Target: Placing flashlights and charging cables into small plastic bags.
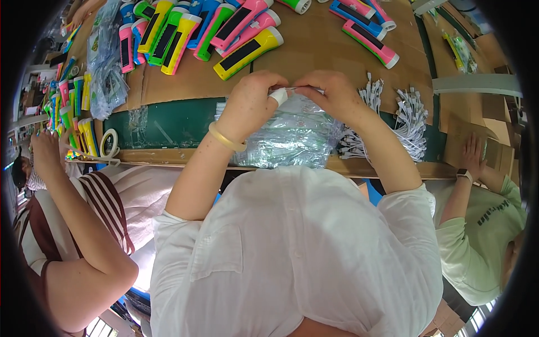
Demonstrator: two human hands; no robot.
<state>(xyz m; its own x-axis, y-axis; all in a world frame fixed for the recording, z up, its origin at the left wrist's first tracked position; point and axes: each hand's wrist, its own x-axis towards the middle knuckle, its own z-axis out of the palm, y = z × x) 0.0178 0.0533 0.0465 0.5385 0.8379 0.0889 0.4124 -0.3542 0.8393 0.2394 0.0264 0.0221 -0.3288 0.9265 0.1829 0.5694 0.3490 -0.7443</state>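
My left hand (254,101) and my right hand (335,100) meet over the table's near edge, fingers pinched together. Between them runs the thin edge of a clear plastic bag (306,104); how much of it is inside the fingers is hidden. White tape wraps my left thumb, and a pale bangle circles that wrist. Below my hands lies a pile of clear plastic bags (289,140), shiny and crumpled. To the right of my right wrist are bundles of white cables (409,126) with small plugs. Beyond my left hand lies a yellow and green flashlight (249,53) with a dark panel.
More coloured flashlights (168,36) are heaped at the far left, and several others (370,42) lie at the far right on cardboard (325,50). Clear packaging (106,62) and a tape roll (109,143) sit leftward. Co-workers' arms (84,213) (470,163) flank me.
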